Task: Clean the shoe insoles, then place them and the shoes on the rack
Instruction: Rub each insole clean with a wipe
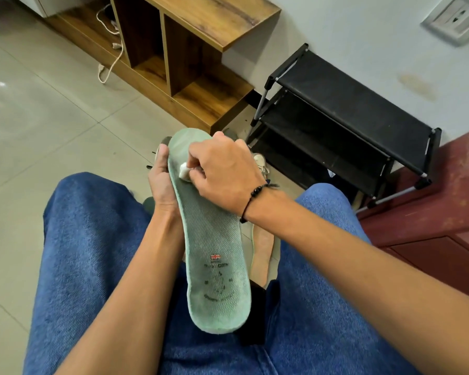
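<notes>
A pale green insole [214, 253] with a small flag logo lies lengthwise above my lap, toe end pointing away. My left hand [161, 180] grips its left edge from underneath, thumb along the rim. My right hand [222, 171] pinches a small white wipe [184, 171] and presses it on the insole's forefoot. A second insole [263, 253], beige side up, lies on the floor between my knees. A light-coloured shoe [260, 162] shows partly behind my right hand. The black shoe rack [336, 117] stands by the wall, its shelves bare.
A wooden shelf unit [195, 50] stands behind, with a white cable [111, 60] trailing onto the tiled floor [52, 117]. A dark red cabinet [444, 212] sits at the right beside the rack. My jeans-clad legs fill the lower frame.
</notes>
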Demonstrator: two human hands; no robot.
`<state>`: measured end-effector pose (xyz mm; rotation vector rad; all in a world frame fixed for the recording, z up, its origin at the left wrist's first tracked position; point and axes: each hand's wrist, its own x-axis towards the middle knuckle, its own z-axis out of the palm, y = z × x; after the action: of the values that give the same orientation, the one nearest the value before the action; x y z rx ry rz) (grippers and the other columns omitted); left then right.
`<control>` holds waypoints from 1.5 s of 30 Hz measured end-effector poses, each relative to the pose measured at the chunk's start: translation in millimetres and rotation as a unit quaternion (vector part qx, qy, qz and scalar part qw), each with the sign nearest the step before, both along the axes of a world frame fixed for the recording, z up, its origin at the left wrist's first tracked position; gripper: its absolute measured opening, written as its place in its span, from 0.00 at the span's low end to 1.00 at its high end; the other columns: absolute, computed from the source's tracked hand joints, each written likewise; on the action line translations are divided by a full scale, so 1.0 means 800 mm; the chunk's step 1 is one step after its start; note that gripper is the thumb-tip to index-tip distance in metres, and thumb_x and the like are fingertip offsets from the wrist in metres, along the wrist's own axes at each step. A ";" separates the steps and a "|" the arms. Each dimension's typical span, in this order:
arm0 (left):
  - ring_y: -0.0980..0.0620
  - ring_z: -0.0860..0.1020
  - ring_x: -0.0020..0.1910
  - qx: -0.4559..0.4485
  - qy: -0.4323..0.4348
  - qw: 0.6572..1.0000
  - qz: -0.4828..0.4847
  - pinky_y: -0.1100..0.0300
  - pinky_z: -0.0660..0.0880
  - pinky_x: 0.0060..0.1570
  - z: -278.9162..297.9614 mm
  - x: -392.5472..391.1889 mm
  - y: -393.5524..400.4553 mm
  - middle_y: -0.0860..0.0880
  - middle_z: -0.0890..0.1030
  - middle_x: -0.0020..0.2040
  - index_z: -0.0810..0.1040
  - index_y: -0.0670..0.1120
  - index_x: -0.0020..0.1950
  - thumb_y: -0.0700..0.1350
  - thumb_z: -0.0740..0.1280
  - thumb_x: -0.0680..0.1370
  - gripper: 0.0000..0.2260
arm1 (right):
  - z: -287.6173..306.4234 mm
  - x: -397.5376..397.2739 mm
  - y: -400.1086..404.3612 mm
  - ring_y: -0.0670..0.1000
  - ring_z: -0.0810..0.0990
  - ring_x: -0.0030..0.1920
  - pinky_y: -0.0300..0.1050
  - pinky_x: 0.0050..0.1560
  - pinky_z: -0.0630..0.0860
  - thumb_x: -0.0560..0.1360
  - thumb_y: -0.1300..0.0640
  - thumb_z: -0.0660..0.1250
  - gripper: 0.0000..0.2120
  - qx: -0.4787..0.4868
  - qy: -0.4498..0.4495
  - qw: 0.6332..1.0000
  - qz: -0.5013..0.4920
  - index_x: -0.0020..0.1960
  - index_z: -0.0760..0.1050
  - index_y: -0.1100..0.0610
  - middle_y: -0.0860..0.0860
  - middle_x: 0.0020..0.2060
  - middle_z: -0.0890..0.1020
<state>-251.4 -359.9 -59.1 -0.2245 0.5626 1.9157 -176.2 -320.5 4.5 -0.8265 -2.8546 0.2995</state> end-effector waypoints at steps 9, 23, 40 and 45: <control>0.51 0.82 0.34 0.007 0.015 1.000 -0.019 0.61 0.80 0.38 0.006 0.002 -0.004 0.44 0.81 0.34 0.75 0.39 0.45 0.53 0.51 0.82 0.21 | -0.007 -0.002 0.005 0.54 0.76 0.45 0.49 0.48 0.71 0.72 0.58 0.66 0.04 -0.064 0.081 0.994 0.043 0.43 0.77 0.58 0.52 0.40 0.81; 0.50 0.81 0.31 -0.001 -0.005 0.999 -0.038 0.62 0.79 0.35 0.024 0.013 0.001 0.44 0.81 0.32 0.83 0.41 0.33 0.53 0.52 0.82 0.28 | -0.012 -0.010 0.022 0.54 0.76 0.42 0.49 0.46 0.71 0.71 0.58 0.66 0.05 -0.039 0.134 0.989 0.050 0.42 0.75 0.60 0.54 0.38 0.79; 0.50 0.77 0.43 0.001 -0.006 0.999 -0.041 0.57 0.76 0.49 0.023 0.016 0.002 0.45 0.78 0.43 0.76 0.45 0.52 0.54 0.53 0.81 0.17 | -0.013 0.005 0.031 0.49 0.71 0.35 0.43 0.37 0.69 0.70 0.60 0.67 0.04 -0.052 0.119 0.990 0.055 0.38 0.72 0.59 0.48 0.33 0.73; 0.51 0.81 0.31 0.019 0.018 0.998 -0.061 0.61 0.79 0.35 0.031 0.026 -0.001 0.44 0.82 0.34 0.84 0.40 0.38 0.51 0.51 0.82 0.27 | -0.014 -0.005 0.063 0.50 0.68 0.35 0.44 0.35 0.68 0.67 0.62 0.65 0.09 0.035 0.183 0.983 -0.007 0.35 0.66 0.53 0.52 0.32 0.72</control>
<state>-230.3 -360.8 -34.4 -0.1283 0.5500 1.8141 -180.2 -270.3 -7.0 -0.6965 -2.5014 0.3119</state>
